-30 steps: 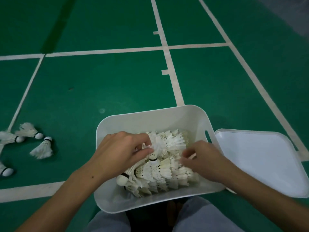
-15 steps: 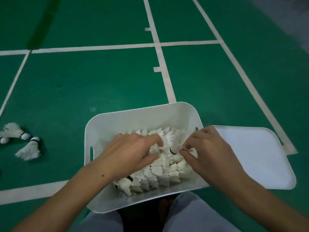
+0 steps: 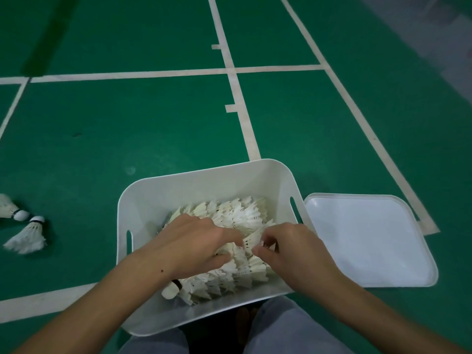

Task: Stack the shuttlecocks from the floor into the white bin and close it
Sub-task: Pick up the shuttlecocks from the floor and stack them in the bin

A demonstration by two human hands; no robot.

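The white bin stands open on the green floor between my knees. Inside lie rows of nested white shuttlecocks. My left hand rests on the stacks with its fingers curled over them. My right hand pinches the feathers of one shuttlecock at the middle of the bin. The white lid lies flat on the floor, right of the bin. Two loose shuttlecocks lie on the floor at the far left.
White court lines cross the green floor beyond the bin. My grey trouser legs frame the bin's near side. A grey strip of floor runs along the upper right.
My right hand has moved left and down onto the stacks, pinching a shuttlecock. My left hand has shifted slightly toward the bin's middle. The view has drifted a little left.
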